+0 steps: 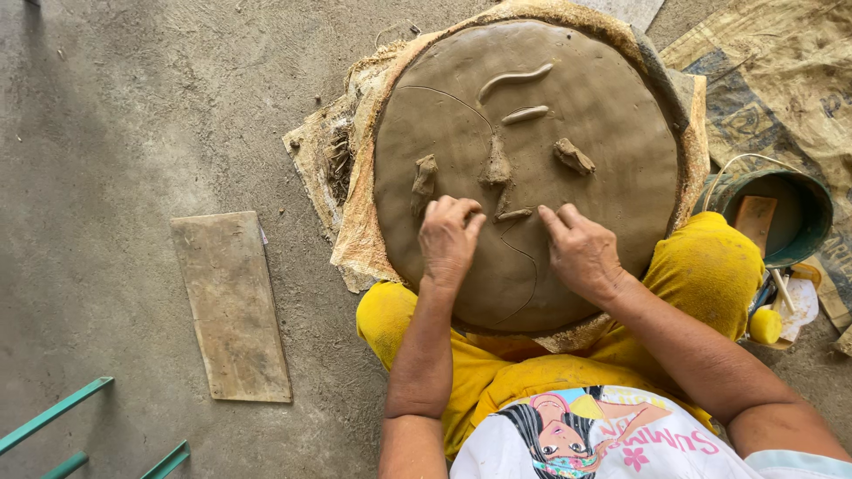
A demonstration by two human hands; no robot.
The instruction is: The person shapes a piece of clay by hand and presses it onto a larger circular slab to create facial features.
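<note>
A large round slab of wet brown clay [586,106] lies across my lap, shaped like a face with raised strips, lumps and a scored curved line. My left hand [448,239] rests on the clay near its lower middle, fingers curled and pressing. My right hand [581,253] lies beside it, fingers pointing at a small clay strip [515,214] between the two hands. A raised clay ridge [495,166] sits just above that strip. Neither hand holds a tool.
The clay disc rests on a frayed round board [359,239]. A flat wooden plank [231,306] lies on the concrete floor at the left. A green bucket [803,186] holding a wooden piece stands at the right, with sacking [781,62] behind it. Green metal bars [53,412] cross the lower left corner.
</note>
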